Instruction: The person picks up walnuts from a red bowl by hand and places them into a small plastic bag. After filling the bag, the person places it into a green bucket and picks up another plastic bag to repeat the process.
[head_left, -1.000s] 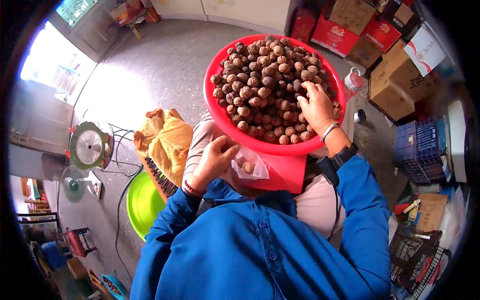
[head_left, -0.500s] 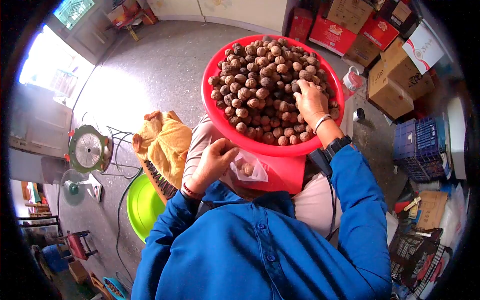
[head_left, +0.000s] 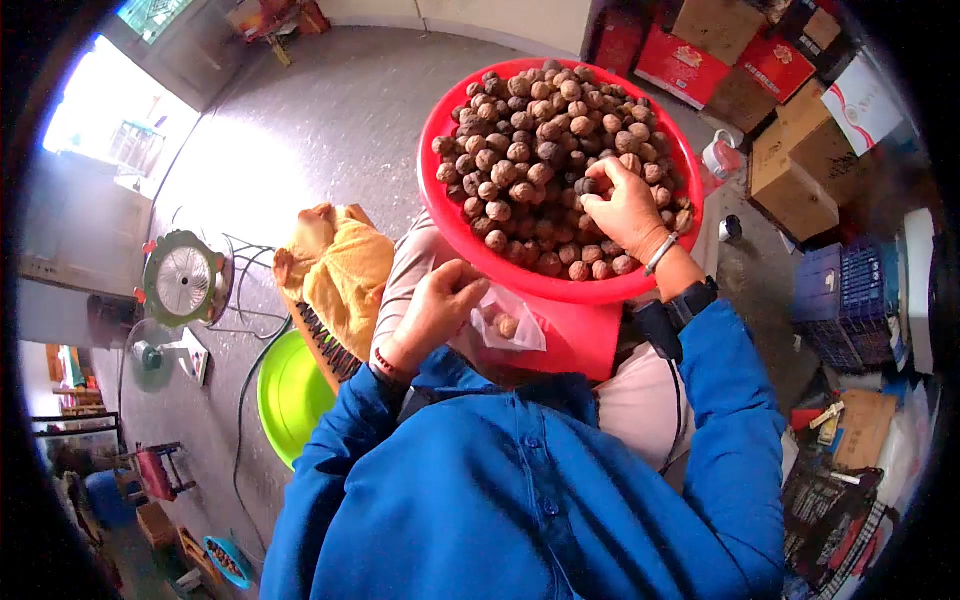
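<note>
A red basin heaped with walnuts sits in front of me. My right hand, with a bracelet and a dark wristband, is over the basin's right side. Its thumb and index finger are closed around a dark walnut. Left of my lap's middle, my left hand has its fingers curled in a pinch at the edge of a clear plastic bag; the exact contact is partly hidden. Inside the bag lies a walnut. Under the basin is a flat-sided red object.
To my left are a yellow cloth over a wooden board, a lime-green basin, a fan and cables on the floor. Cardboard boxes, a blue crate and a red-and-white mug stand at the right.
My right hand has moved slightly down and left over the heap, the dark walnut moving with it. The whole view has shifted a little. My left hand keeps its pinch beside the bag.
</note>
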